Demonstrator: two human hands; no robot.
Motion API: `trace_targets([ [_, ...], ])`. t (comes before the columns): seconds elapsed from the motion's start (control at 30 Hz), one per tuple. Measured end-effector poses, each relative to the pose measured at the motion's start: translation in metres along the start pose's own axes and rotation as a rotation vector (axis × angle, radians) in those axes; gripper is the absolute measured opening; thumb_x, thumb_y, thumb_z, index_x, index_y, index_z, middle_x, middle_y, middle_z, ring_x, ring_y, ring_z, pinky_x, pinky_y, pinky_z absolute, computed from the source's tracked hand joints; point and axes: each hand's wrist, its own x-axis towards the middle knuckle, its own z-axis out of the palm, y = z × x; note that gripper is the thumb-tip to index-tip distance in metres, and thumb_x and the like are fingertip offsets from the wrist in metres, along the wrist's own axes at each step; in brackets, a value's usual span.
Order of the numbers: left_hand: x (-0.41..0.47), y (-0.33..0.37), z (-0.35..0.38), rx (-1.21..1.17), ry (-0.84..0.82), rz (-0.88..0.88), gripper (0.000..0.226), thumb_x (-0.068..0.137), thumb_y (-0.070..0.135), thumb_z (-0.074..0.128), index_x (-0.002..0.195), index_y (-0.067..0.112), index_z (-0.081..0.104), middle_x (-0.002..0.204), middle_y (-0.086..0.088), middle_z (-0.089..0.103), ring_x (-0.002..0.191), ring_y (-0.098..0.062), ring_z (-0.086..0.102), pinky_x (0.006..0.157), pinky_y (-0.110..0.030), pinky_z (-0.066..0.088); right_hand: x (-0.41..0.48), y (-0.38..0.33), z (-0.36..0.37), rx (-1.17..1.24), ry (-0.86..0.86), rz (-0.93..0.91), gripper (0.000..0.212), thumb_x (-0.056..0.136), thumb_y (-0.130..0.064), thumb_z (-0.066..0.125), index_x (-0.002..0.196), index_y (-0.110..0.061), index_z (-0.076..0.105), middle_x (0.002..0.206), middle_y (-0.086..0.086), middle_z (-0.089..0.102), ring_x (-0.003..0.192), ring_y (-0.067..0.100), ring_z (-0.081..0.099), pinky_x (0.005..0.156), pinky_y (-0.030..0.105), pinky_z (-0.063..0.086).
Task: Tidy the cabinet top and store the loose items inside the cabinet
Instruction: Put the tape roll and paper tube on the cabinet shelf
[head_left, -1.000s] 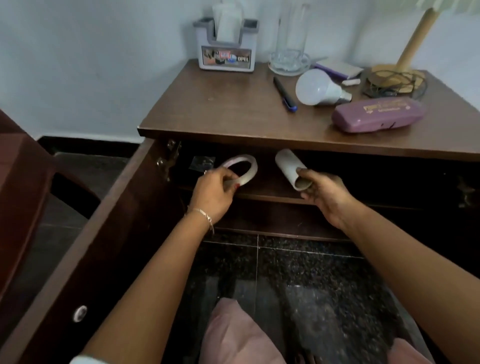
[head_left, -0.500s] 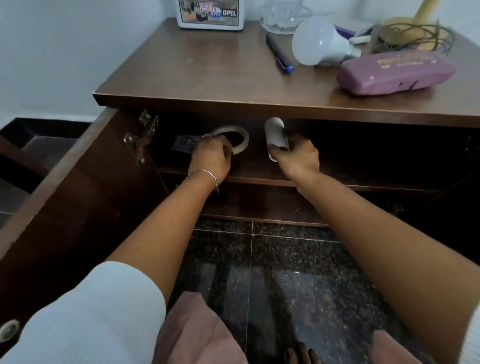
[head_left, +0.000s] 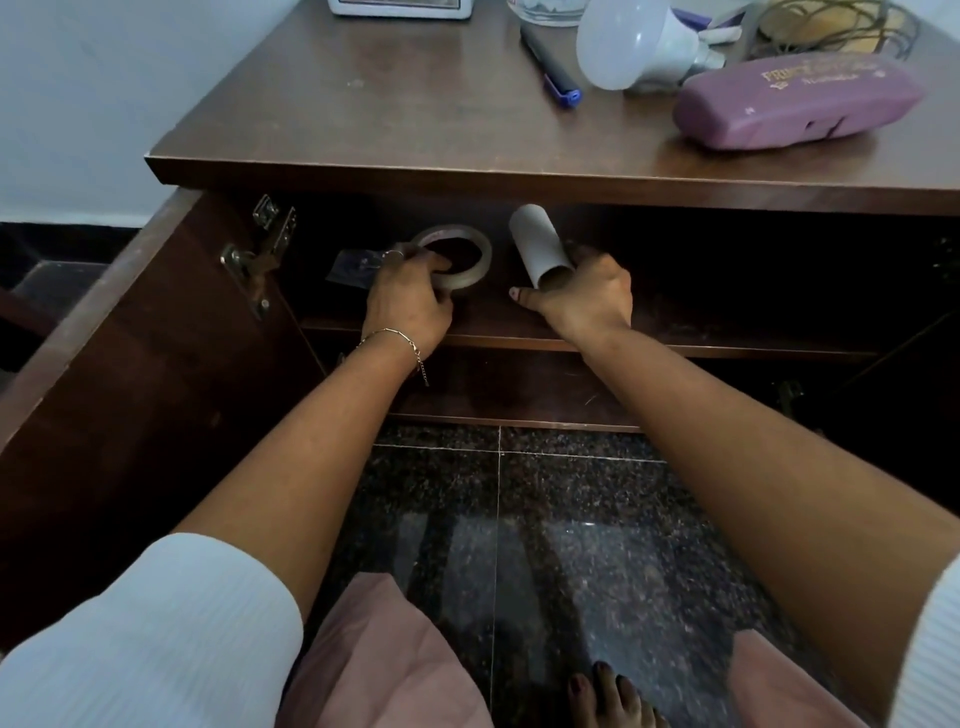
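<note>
Hands: both reach into the open cabinet at upper-shelf level.
Left hand (head_left: 410, 306): fingers curled over the near rim of a clear ring-shaped roll of adhesive tape (head_left: 480, 259), gripping it; thin gold chain bracelet (head_left: 396, 336) at the wrist.
Right hand (head_left: 584, 296): fingers wrapped round the lower end of a grey cardboard tube (head_left: 535, 241); thumb stretched out leftward.
Tape roll: tilted over the brown wooden inner shelf (head_left: 727, 332); contact with the shelf cannot be told.
Tube: tilted, far end raised, just right of the tape roll, apart from it.
Small clear plastic packet (head_left: 347, 267): on the shelf, just left of the left hand.
Brown cabinet door (head_left: 130, 364): swung open at left.
Cabinet top (head_left: 415, 114): carries a black pen with blue cap (head_left: 550, 67), a white light bulb (head_left: 623, 47) and, just beside it, a purple oblong hard case (head_left: 795, 101).
</note>
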Motion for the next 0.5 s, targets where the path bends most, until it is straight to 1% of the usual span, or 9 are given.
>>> trace_targets([
  [0.07,-0.002,0.002,-0.001,-0.006,0.005,-0.004,0.035,0.081,0.010,0.062,0.116,0.014,0.063,0.130,-0.013,0.047,0.120,-0.028,0.050,0.105,-0.034,0.039,0.000,0.002,-0.001,-0.023,-0.005,0.003,0.078,0.065,-0.048,0.083,0.130,-0.016,0.056,0.124,0.004,0.065,0.114,0.023,0.060,0.083,0.023,0.044],
  [0.2,-0.006,0.006,-0.004,-0.012,0.010,-0.022,0.036,0.082,0.010,0.062,0.117,0.015,0.060,0.135,-0.012,0.043,0.120,-0.029,0.049,0.103,-0.036,0.041,0.001,0.005,-0.003,-0.025,-0.011,0.021,0.077,0.064,-0.049,0.083,0.127,-0.015,0.058,0.120,0.005,0.066,0.112,0.024,0.061,0.083,0.026,0.047],
  [0.27,-0.010,0.008,-0.007,0.011,0.023,-0.048,0.038,0.082,0.013,0.062,0.119,0.018,0.058,0.136,-0.011,0.041,0.120,-0.030,0.050,0.098,-0.040,0.045,0.000,0.005,-0.004,-0.035,-0.016,0.030,0.085,0.063,-0.051,0.083,0.134,-0.014,0.052,0.126,0.006,0.063,0.117,0.026,0.058,0.089,0.029,0.047],
  [0.3,-0.011,0.010,-0.008,0.026,0.032,-0.057,0.038,0.082,0.014,0.062,0.120,0.019,0.056,0.135,-0.011,0.042,0.120,-0.031,0.050,0.096,-0.041,0.046,-0.001,0.005,-0.004,-0.048,-0.018,0.028,0.092,0.063,-0.051,0.082,0.139,-0.013,0.046,0.132,0.007,0.059,0.122,0.027,0.054,0.095,0.031,0.046],
  [0.33,-0.012,0.011,-0.009,0.035,0.042,-0.058,0.039,0.082,0.015,0.061,0.121,0.020,0.055,0.133,-0.011,0.043,0.120,-0.031,0.049,0.094,-0.043,0.047,-0.002,0.005,-0.004,-0.060,-0.018,0.014,0.099,0.064,-0.051,0.082,0.144,-0.012,0.039,0.140,0.008,0.052,0.129,0.028,0.048,0.102,0.033,0.042],
  [0.4,-0.016,0.013,-0.011,0.031,0.059,-0.035,0.040,0.081,0.016,0.061,0.121,0.019,0.055,0.129,-0.011,0.047,0.119,-0.031,0.050,0.094,-0.043,0.047,-0.008,0.004,-0.006,-0.067,-0.023,-0.052,0.111,0.064,-0.049,0.083,0.151,-0.012,0.024,0.153,0.010,0.035,0.141,0.027,0.032,0.114,0.034,0.028],
  [0.47,-0.021,0.017,-0.012,0.002,0.063,0.004,0.040,0.081,0.018,0.060,0.121,0.018,0.056,0.124,-0.009,0.053,0.117,-0.028,0.051,0.095,-0.040,0.046,-0.017,0.003,-0.011,-0.047,-0.026,-0.119,0.114,0.064,-0.046,0.083,0.152,-0.013,0.018,0.157,0.011,0.026,0.145,0.026,0.022,0.118,0.035,0.019],
  [0.5,-0.025,0.019,-0.013,-0.016,0.063,0.021,0.039,0.081,0.019,0.060,0.120,0.018,0.057,0.123,-0.008,0.055,0.116,-0.027,0.052,0.096,-0.039,0.046,-0.023,0.002,-0.014,-0.025,-0.019,-0.130,0.112,0.065,-0.045,0.083,0.151,-0.012,0.020,0.156,0.012,0.027,0.145,0.026,0.021,0.118,0.036,0.018],
])
